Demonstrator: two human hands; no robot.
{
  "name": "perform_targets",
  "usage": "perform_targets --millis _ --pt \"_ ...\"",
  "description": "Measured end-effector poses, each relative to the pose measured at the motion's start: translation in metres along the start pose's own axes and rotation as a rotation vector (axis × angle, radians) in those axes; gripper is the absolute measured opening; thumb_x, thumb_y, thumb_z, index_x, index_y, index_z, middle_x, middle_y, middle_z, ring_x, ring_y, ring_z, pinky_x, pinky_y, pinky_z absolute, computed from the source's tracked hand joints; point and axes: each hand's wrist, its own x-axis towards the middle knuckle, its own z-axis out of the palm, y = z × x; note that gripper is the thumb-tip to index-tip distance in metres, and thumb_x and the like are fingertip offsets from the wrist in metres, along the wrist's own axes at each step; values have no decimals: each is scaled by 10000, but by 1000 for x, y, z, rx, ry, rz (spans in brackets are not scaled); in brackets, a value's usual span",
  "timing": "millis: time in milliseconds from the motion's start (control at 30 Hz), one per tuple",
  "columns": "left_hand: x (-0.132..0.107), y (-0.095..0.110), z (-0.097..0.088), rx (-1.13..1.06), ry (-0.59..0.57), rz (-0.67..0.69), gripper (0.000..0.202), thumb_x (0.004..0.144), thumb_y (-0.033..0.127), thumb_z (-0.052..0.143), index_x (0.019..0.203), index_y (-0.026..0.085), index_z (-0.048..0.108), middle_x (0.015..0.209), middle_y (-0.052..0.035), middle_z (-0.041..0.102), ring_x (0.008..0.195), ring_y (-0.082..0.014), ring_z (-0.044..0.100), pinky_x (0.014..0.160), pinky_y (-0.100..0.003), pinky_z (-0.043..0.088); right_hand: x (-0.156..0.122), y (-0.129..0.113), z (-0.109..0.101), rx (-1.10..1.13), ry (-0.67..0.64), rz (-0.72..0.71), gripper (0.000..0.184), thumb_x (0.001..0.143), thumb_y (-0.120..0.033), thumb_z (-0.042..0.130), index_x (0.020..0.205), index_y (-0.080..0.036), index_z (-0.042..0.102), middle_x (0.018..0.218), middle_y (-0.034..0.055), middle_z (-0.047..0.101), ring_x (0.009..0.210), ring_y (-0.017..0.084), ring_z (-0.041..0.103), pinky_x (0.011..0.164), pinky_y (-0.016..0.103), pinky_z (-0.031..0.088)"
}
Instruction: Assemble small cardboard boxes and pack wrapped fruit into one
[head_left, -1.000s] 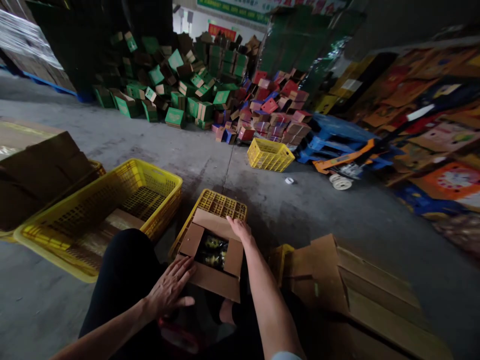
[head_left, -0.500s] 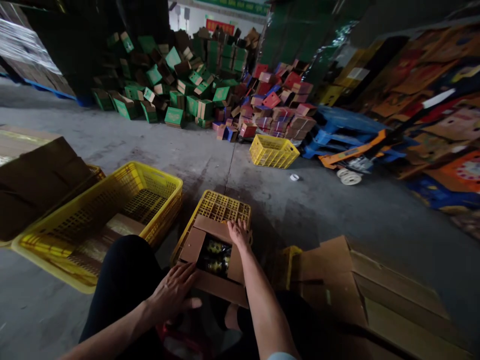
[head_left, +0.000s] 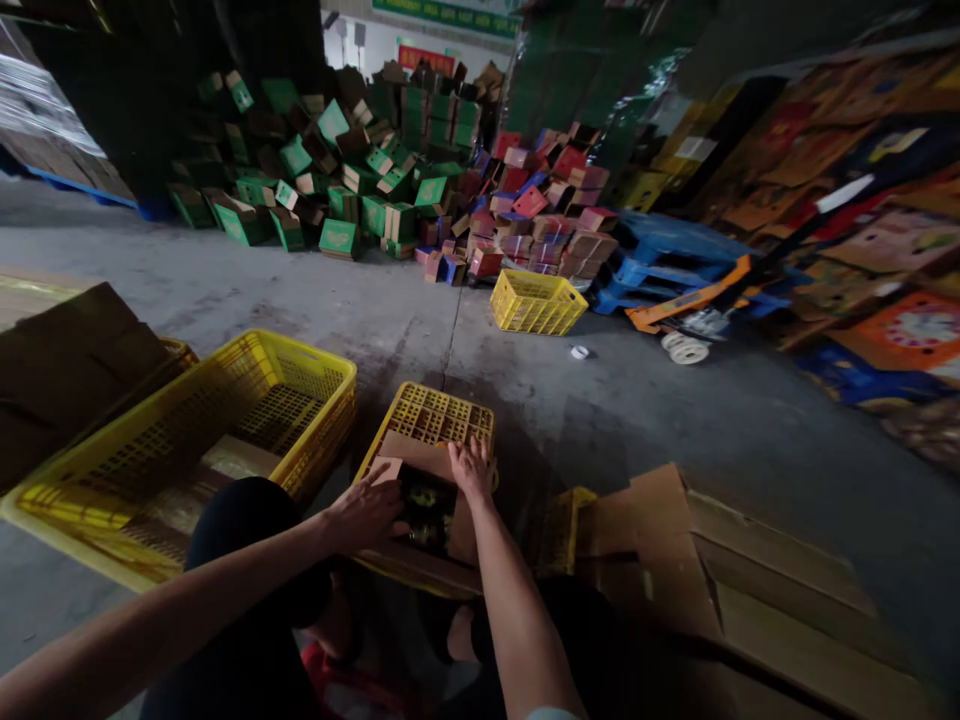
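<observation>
An open brown cardboard box (head_left: 420, 455) sits on an upturned yellow crate (head_left: 435, 415) right in front of me. Dark items with yellow spots (head_left: 421, 503) show through its opening. My left hand (head_left: 367, 512) lies over the box's left flap, fingers curled down onto the cardboard at the edge of the opening. On the far right flap rests my right hand (head_left: 469, 468), its fingers spread and pressing flat. Neither hand grips anything that I can make out.
A big yellow crate (head_left: 225, 420) holding flat cardboard stands to my left. Flattened cartons (head_left: 750, 590) lie at my right. Farther off are another yellow crate (head_left: 535, 302), heaps of green (head_left: 330, 170) and red boxes (head_left: 540, 215), blue pallets and an orange pallet jack (head_left: 690, 305).
My left hand has moved from the near side of the box up onto its left flap. The right hand has slid slightly along the far flap. The view has tilted a little.
</observation>
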Motion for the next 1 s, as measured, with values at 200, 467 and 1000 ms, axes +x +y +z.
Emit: perform_targets --millis 200,467,1000 --pt "-34 -14 -41 79 135 -101 334 1049 407 481 1163 195 712 1189 -109 740 1230 -253 644 1181 -488 383 0 0 3 15 28 6 562 1072 -508 287 1447 -212 582 1646 99 382 1573 301 193 1228 598 215" --pt "-75 -53 -17 35 70 -299 474 1056 482 413 1335 194 665 1369 -117 683 1360 -280 573 1137 -461 466 2 4 7 49 14 29 617 1072 -536 214 1475 -217 556 1649 94 377 1572 315 190 1219 618 220" --pt "-62 -59 62 48 -143 -165 494 952 200 551 1439 278 577 1525 -167 534 1381 -376 536 1098 -570 465 -16 20 -1 123 443 -285 525 1054 -420 362 1397 -90 582 1543 197 500 1497 351 317 1202 594 272"
